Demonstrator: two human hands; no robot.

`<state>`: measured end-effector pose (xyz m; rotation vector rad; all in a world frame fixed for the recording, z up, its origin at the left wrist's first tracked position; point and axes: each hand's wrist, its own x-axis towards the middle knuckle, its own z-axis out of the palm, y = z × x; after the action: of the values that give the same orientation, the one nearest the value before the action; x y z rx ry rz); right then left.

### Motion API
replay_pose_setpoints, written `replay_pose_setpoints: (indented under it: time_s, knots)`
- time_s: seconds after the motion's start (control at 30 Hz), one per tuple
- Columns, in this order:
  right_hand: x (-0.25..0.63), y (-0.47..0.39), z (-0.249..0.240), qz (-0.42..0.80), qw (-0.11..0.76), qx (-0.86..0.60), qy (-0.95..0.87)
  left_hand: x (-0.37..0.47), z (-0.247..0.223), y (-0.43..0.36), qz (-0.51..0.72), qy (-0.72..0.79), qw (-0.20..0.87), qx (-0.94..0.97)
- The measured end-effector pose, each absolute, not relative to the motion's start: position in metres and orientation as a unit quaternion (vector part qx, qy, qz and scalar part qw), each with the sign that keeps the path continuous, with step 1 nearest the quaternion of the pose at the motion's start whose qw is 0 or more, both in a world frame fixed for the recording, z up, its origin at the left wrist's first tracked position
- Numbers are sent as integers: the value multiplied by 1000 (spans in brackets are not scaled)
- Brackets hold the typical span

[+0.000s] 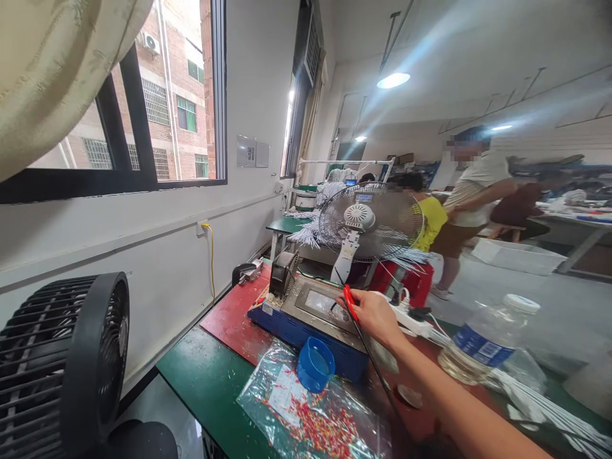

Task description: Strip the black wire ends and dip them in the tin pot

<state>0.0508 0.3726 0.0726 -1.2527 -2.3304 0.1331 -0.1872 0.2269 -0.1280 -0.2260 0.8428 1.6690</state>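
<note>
My right hand (375,312) reaches in from the lower right, with its fingers closed on a black cable with a red piece (350,302). The black length trails down in front of my forearm. Just beneath the fingers lies the pale, recessed top plate of a blue benchtop machine (306,325); whether the cable's tip touches it I cannot tell. A blue round cup (315,366) stands in front of the machine. Around its base is a clear plastic bag (258,389) with many short red and yellow pieces (320,424). My left hand is out of view.
A bottle of pale liquid (482,341) stands right of my arm, near a white power strip (406,319) and white cables (559,408). Behind the machine is a standing fan (358,220). A black fan (71,357) is at left. Co-workers (473,191) are further back.
</note>
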Motion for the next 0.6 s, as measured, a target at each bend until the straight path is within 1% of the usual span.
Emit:
replay_pose_setpoints:
  time_s: [0.33, 0.6]
  knots:
    - [49, 372, 72, 45, 232, -461, -855, -189, -116, 235, 722, 374, 577, -81]
    - [50, 371, 73, 45, 224, -466, -855, -191, -79, 249, 739, 378, 557, -31]
